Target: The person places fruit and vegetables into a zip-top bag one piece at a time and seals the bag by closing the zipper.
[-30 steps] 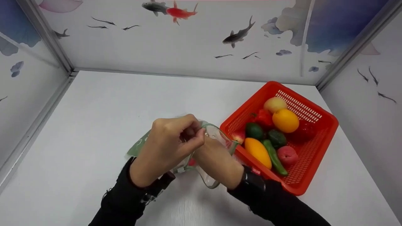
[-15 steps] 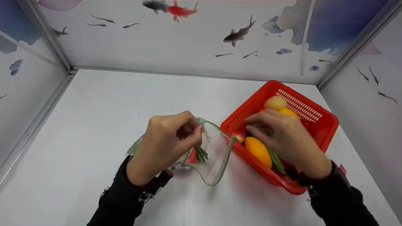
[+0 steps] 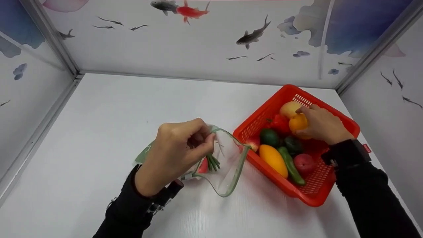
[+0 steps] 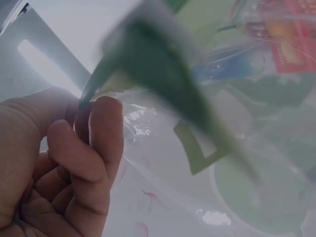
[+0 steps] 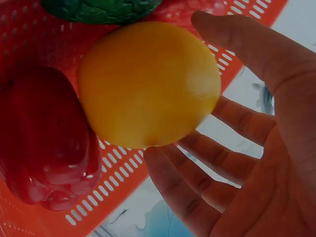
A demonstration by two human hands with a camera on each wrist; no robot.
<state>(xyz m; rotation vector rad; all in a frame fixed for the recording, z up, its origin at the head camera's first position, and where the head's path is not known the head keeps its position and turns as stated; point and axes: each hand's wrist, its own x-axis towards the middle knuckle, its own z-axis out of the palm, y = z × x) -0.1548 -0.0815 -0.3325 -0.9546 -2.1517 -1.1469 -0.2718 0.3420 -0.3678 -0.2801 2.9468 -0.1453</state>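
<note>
My left hand (image 3: 178, 148) pinches the rim of a transparent bag with green edging (image 3: 231, 178) between thumb and fingers, its mouth facing right. Inside the bag show a bundle of green stems (image 3: 213, 162) and something red (image 3: 203, 166). In the left wrist view the clear, shiny bag wall (image 4: 163, 173) hangs beside the curled left fingers (image 4: 106, 128). Over the red basket, my right hand (image 3: 322, 124) reaches around an orange (image 5: 150, 84). Its fingers (image 5: 180, 187) are spread along one side, fingertips right at the skin, and the thumb (image 5: 222, 29) stands slightly off the other side.
The red perforated basket (image 3: 264, 177) also holds a pale round fruit (image 3: 290, 109), red peppers (image 3: 280, 124), a mango (image 3: 273, 160), a long green pepper (image 3: 292, 167), a peach (image 3: 304, 163) and dark green produce (image 3: 269, 137). White panels (image 3: 198, 49) enclose the white table (image 3: 115, 109).
My right hand has come out of the bag, crossed over the basket and moved to the orange at its far side. The left hand stays at the bag's rim.
</note>
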